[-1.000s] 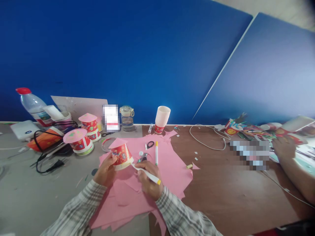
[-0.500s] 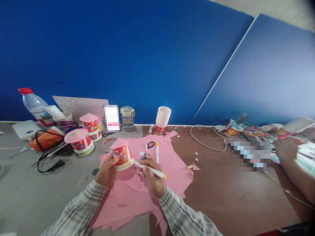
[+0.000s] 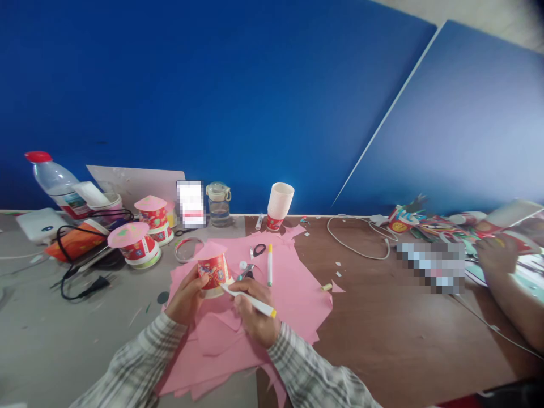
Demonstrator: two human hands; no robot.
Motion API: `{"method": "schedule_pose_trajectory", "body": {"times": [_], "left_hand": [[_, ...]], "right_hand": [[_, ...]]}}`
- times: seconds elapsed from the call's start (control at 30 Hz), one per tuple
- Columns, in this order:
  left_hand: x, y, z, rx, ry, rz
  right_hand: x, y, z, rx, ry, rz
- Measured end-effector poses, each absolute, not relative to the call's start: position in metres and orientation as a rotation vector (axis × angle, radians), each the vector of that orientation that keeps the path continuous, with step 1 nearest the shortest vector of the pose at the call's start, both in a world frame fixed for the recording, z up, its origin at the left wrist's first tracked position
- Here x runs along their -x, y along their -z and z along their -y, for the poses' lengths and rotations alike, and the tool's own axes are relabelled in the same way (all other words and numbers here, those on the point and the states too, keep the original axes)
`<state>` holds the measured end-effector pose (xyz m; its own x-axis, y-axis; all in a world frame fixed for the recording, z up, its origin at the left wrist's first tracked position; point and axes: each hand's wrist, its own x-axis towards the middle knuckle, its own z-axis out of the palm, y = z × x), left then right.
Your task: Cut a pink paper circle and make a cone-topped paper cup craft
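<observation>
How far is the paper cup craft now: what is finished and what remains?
Done: two roofed cups stand at the left. In hand: the left hand holds a third roofed cup; the right hand puts a marker to it. Left: probably the plain cup stack.

You're at a shared craft table [image 3: 403,340] in an office-like room, with blue partition panels [image 3: 212,85] standing at 12 o'clock. Pink paper [image 3: 297,294], scissors [image 3: 258,250] and a stack of paper cups [image 3: 279,205] sit toward 12 o'clock, beyond the red paper cup [image 3: 213,271] and marker [image 3: 263,307] you hold. Finished pink-roofed cups [image 3: 135,245] stand at 10 o'clock, and another person's hand [image 3: 493,255] works among coloured scraps [image 3: 425,226] at 3 o'clock.
</observation>
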<state>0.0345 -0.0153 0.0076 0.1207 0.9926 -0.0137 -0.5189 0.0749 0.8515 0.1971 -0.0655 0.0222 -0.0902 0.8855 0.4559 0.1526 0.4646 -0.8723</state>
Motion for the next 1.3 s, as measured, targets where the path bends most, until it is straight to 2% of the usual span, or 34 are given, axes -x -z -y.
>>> {"method": "schedule_pose_trajectory", "body": {"times": [0.6, 0.83, 1.3], "left_hand": [[-0.0319, -0.0066, 0.0132, -0.769, -1.334, -0.733], [-0.0334, -0.0079, 0.0143, -0.816, -1.328, -0.759], [-0.0322, -0.0069, 0.0132, -0.794, -1.343, -0.765]], "right_hand": [[-0.2004, -0.015, 0.0625, 0.974, -0.837, 1.487], [-0.1964, -0.0189, 0.0684, 0.894, -0.707, 1.644], [-0.198, -0.0169, 0.0651, 0.936, -0.653, 1.658]]}}
